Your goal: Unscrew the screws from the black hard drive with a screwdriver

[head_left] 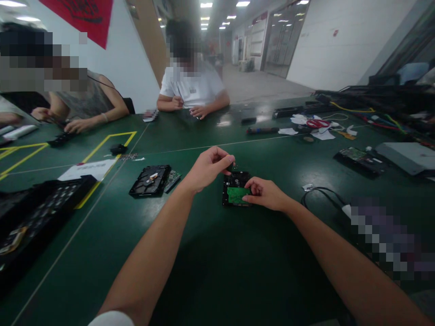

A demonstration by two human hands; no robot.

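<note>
A black hard drive (224, 198) lies on the green table in front of me, its underside up. On its lower half is a green circuit board (236, 195); I cannot tell whether it is fastened there. My right hand (267, 194) grips the board's right side with thumb and fingers. Above the drive's upper left corner, my left hand (211, 166) is closed in a pinch, and whatever it may hold is too small or hidden to name. To the left lies a second black drive (144, 182), with a loose circuit board (172, 180) beside it.
A black tray (64, 208) stands at the left. Another drive (360, 160) and a grey box (406, 156) lie at the right, near a black cable (319, 189). Tangled wires (384, 120) and paper scraps (322, 132) are farther back. Two people sit across the table, hands at work.
</note>
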